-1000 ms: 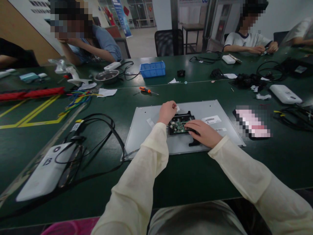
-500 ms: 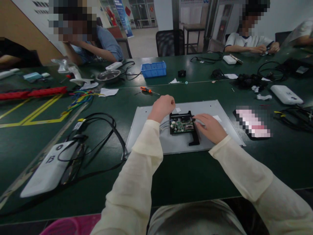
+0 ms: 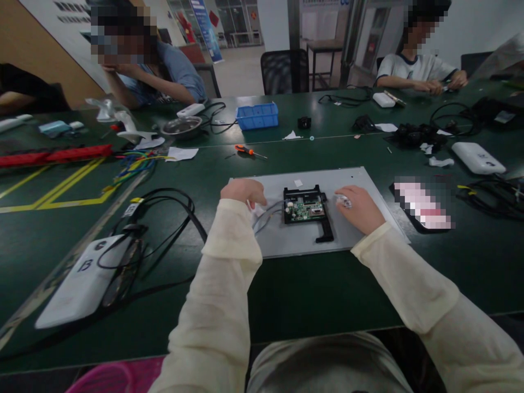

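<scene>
A green circuit board (image 3: 303, 210) sits in a black plastic frame (image 3: 326, 230) on a light grey panel (image 3: 295, 249). Thin grey cables (image 3: 268, 213) run from the board's left side toward my left hand (image 3: 243, 191). That hand is over the panel's upper left, fingers curled down; what they hold, if anything, is unclear. Right of the frame, my right hand (image 3: 358, 208) has its fingers closed around a small, whitish, crumpled-looking piece (image 3: 344, 201). A small white paper piece (image 3: 298, 183) lies on the panel above the frame.
An orange-handled screwdriver (image 3: 244, 149) and a blue bin (image 3: 257, 116) stand beyond the panel. A phone (image 3: 423, 206) lies at right, a white power bank (image 3: 84, 281) with black cables at left. Two people sit across the table, and an arm shows at far left.
My left hand has moved left and down from above the frame, uncovering its upper left corner. My right hand has drawn slightly right, away from the frame, and a whitish piece now shows in it.
</scene>
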`<action>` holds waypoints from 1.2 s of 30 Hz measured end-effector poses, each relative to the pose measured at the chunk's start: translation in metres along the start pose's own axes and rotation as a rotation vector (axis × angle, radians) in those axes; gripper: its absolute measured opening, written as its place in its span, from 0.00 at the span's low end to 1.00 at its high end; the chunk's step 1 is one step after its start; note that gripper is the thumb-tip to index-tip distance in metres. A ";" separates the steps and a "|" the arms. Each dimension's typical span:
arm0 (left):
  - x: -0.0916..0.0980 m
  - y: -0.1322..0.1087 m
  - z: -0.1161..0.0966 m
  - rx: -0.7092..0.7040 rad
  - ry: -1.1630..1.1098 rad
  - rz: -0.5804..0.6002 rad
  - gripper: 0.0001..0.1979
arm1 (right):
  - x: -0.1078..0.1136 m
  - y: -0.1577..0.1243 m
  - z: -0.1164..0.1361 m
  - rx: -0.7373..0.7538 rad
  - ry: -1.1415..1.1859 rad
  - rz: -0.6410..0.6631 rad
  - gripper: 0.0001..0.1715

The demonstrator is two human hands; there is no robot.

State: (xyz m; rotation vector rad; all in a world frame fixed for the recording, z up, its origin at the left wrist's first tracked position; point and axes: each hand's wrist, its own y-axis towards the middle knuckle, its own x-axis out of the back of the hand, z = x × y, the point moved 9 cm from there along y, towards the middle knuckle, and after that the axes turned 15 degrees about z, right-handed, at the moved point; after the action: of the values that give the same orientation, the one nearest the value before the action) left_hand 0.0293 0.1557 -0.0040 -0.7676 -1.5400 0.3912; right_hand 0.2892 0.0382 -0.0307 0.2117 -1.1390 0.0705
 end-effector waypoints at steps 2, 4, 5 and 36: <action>-0.011 -0.001 0.005 0.088 0.030 0.130 0.09 | -0.003 0.000 0.002 0.007 -0.006 0.031 0.19; -0.015 -0.002 0.004 0.106 0.035 0.181 0.11 | -0.006 0.000 0.003 0.013 -0.012 0.052 0.18; -0.016 -0.003 0.004 0.104 0.033 0.189 0.12 | -0.007 0.000 0.003 0.013 -0.014 0.057 0.17; -0.044 -0.003 0.002 -0.138 -0.177 0.499 0.19 | -0.001 -0.001 -0.015 -0.062 0.114 0.095 0.17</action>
State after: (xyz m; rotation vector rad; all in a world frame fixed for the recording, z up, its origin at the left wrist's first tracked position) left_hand 0.0251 0.1250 -0.0350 -1.2594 -1.5402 0.7410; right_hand 0.3020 0.0405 -0.0372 0.0972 -1.0362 0.1292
